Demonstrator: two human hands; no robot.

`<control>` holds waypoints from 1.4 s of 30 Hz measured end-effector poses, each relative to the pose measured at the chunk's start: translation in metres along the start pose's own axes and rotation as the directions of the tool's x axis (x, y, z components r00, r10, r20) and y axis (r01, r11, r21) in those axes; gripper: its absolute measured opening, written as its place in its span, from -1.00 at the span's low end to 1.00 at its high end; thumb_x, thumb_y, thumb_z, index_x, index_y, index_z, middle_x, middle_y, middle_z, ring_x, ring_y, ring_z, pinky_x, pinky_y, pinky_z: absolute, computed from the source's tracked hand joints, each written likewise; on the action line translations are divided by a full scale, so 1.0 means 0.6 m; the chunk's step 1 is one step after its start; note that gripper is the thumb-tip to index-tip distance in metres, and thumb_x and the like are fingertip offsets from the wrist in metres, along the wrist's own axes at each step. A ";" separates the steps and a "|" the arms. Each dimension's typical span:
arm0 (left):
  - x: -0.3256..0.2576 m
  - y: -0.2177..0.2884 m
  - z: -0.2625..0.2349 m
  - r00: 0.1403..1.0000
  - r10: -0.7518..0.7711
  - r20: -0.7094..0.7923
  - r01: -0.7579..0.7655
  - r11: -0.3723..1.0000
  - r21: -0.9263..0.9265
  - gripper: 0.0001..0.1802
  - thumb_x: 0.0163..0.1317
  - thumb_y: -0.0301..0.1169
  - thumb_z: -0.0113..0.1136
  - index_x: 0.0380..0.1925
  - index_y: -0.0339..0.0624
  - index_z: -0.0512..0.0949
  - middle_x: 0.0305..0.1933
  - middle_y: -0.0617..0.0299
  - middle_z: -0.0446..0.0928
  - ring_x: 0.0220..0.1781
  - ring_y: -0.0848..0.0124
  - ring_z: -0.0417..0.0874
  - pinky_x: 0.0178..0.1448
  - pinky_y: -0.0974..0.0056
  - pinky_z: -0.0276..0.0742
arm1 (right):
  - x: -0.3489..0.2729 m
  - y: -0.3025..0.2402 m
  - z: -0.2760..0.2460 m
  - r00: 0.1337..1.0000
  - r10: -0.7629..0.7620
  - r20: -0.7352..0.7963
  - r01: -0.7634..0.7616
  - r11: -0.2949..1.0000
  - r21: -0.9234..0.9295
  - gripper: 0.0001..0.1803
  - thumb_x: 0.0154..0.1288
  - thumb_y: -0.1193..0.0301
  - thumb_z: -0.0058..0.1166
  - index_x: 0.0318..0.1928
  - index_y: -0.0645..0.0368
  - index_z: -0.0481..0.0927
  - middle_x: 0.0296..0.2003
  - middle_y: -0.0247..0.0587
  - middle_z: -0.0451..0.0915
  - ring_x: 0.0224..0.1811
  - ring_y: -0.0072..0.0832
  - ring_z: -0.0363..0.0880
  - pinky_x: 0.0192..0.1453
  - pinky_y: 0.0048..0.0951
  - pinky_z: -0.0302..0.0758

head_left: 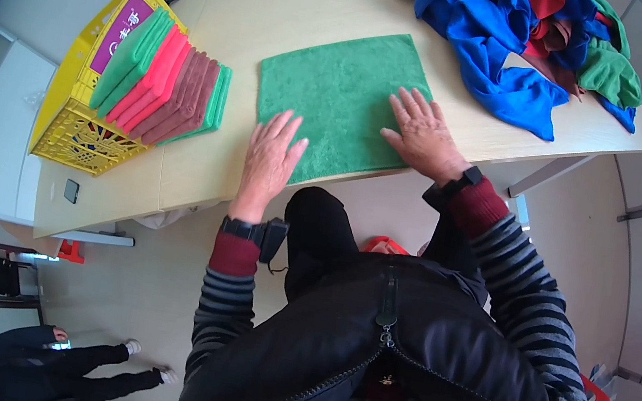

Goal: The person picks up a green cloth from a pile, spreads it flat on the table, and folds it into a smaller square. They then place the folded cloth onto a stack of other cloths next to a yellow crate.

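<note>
A green towel [341,88] lies spread flat on the table, its near edge along the table's front edge. My left hand [271,153] rests at its near left corner, fingers stretched out and apart. Over on its right side, my right hand [425,136] lies with fingers spread on the cloth. Neither hand grips anything. To the left, folded towels [161,82] in green, red and brown stand in a row against a yellow plastic crate [63,129].
A loose heap of blue, red, brown and green cloths [487,37] covers the table's far right. A phone-like dark object [71,191] lies at the left end of the table [204,180]. Another person [68,366] is at the lower left.
</note>
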State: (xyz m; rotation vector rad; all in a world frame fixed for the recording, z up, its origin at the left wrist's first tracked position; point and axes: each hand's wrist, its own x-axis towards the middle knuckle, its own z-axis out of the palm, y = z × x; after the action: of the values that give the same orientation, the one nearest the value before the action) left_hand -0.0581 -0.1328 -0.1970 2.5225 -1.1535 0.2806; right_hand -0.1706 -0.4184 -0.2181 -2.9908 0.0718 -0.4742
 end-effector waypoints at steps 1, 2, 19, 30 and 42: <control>0.029 0.001 0.005 0.999 0.045 0.008 -0.045 0.997 -0.058 -0.43 0.47 -0.07 -0.01 0.32 -0.19 0.41 0.45 -0.01 0.33 0.48 0.05 0.29 0.56 -0.04 0.08 | 0.001 -0.010 0.005 1.000 0.001 0.012 -0.001 1.000 0.015 -0.31 0.51 0.00 -0.14 0.45 0.18 0.25 0.46 0.00 0.20 0.56 -0.08 0.07 0.59 0.00 -0.02; 0.059 0.005 0.009 0.996 0.094 0.012 -0.092 0.989 -0.117 -0.44 0.47 -0.07 -0.02 0.32 -0.19 0.41 0.44 -0.02 0.34 0.48 0.05 0.30 0.55 -0.04 0.10 | -0.002 -0.018 0.005 1.000 0.002 0.021 -0.002 1.000 0.026 -0.32 0.50 0.01 -0.13 0.44 0.17 0.26 0.46 0.00 0.21 0.55 -0.08 0.07 0.59 0.00 -0.01; 0.409 0.097 0.258 0.968 0.171 0.182 -0.187 0.980 0.072 -0.24 0.45 0.20 -0.21 0.47 -0.01 0.21 0.59 0.13 0.11 0.62 0.15 0.06 0.56 -0.27 -0.05 | -0.049 -0.008 0.000 0.999 -0.029 0.042 0.024 0.994 0.109 -0.30 0.47 -0.02 -0.13 0.44 0.14 0.29 0.48 -0.05 0.17 0.57 -0.12 0.02 0.62 -0.03 -0.11; 0.442 0.101 0.250 0.976 0.031 0.217 -0.066 0.985 0.158 -0.22 0.46 0.22 -0.26 0.52 0.04 0.11 0.63 0.14 0.00 0.65 0.16 -0.04 0.59 -0.24 -0.18 | -0.047 -0.011 -0.009 0.999 -0.016 0.042 0.009 0.989 0.145 -0.32 0.45 0.00 -0.10 0.44 0.12 0.30 0.48 -0.06 0.19 0.57 -0.12 0.02 0.62 -0.04 -0.11; 0.265 -0.096 0.136 0.964 -0.171 0.202 0.141 0.978 0.151 -0.21 0.45 0.22 -0.28 0.55 0.07 0.06 0.65 0.11 -0.08 0.66 0.12 -0.10 0.60 -0.26 -0.24 | -0.041 -0.021 -0.008 1.000 -0.025 0.015 0.024 0.994 0.102 -0.34 0.43 0.07 -0.03 0.42 0.13 0.31 0.44 -0.06 0.25 0.54 -0.12 0.09 0.60 -0.04 -0.04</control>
State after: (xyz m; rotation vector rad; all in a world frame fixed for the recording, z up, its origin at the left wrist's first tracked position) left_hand 0.0913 -0.2399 -0.2342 2.8017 -1.0324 0.0474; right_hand -0.1954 -0.4047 -0.2196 -2.8978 0.0090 -0.4421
